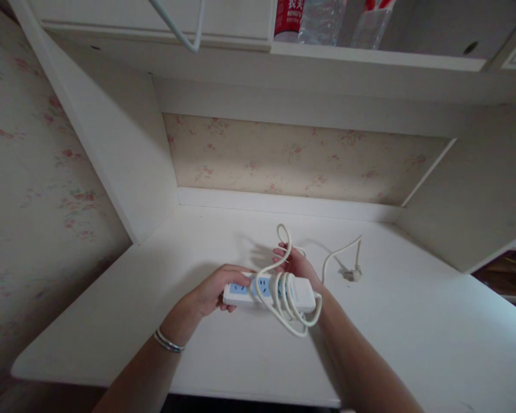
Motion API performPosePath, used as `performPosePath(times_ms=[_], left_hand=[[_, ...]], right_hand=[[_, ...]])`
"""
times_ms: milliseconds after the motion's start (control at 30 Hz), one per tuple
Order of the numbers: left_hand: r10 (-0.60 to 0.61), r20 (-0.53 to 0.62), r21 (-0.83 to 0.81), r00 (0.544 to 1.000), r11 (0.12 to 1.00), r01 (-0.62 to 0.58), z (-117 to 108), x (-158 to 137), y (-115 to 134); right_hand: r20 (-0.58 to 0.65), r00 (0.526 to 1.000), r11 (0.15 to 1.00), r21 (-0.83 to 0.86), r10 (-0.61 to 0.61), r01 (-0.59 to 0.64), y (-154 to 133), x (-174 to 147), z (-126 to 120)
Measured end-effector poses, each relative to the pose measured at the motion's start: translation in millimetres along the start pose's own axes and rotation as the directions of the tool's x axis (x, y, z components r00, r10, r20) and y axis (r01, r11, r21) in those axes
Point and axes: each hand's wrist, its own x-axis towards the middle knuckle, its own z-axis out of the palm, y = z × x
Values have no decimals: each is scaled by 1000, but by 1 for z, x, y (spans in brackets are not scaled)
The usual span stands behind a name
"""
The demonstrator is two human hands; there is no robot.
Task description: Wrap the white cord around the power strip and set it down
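Observation:
A white power strip (303,292) with blue socket panels is held above the desk, tilted slightly down to the right. My left hand (217,288) is closed around its left end, thumb on top near the sockets and fingertips showing underneath. Several turns of white power cord (289,298) wrap loosely around the strip's right half. Just behind the strip is my right hand (294,263), its fingers curled and slightly apart with a loop of the cord running through them. Farther right, the cord's plug (353,275) lies on the desk.
The white desk (223,367) has side panels and a low back ledge (284,202) against flowered wallpaper. Overhead, a shelf (378,59) carries a red-labelled bottle (289,17) and clear containers. A pale bent rod (180,31) hangs at the upper left.

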Motion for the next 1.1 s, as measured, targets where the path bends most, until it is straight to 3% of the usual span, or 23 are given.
performPosePath(times_ms=[100, 233, 400, 500, 567, 633, 700, 800, 967, 1033, 1100], left_hand=[[-25, -49, 55, 999, 998, 28, -3, 2, 0], [46, -231, 53, 972, 998, -35, -11, 8, -1], [239, -481, -19, 844, 959, -282, -17, 17, -1], [236, -609, -161, 757, 898, -410, -20, 20, 4], [202, -648, -280, 735, 833, -477, -22, 19, 10], [191, -616, -392, 765, 767, -508, -23, 14, 16], [196, -512, -476, 836, 746, -466, -22, 9, 21], [172, -318, -477, 932, 821, -314, -21, 3, 20], [9, -203, -180, 979, 983, -46, -24, 2, 5], [-68, -124, -31, 990, 997, 65, -28, 2, 2], [-100, -22, 115, 995, 988, 102, -32, 0, 3]], right_hand=[[-47, 999, 993, 121, -8, 14, -15, 5, -7], [-94, 981, 952, 240, -171, 189, -27, 5, -17], [-119, 968, 905, 346, -219, 247, -29, 1, -19], [-83, 980, 927, 319, -180, 197, -22, 2, -17], [-60, 989, 944, 297, -133, 145, -16, 3, -14], [-59, 995, 961, 260, -77, 90, -9, 4, -11], [-74, 997, 977, 212, -23, 38, -4, 5, -8], [-91, 996, 986, 167, 23, -8, -1, 7, -7], [-114, 993, 980, 198, -11, 33, -7, 9, -12], [-161, 984, 971, 215, -73, 107, -13, 9, -15], [-190, 970, 949, 248, -151, 196, -21, 8, -18]])
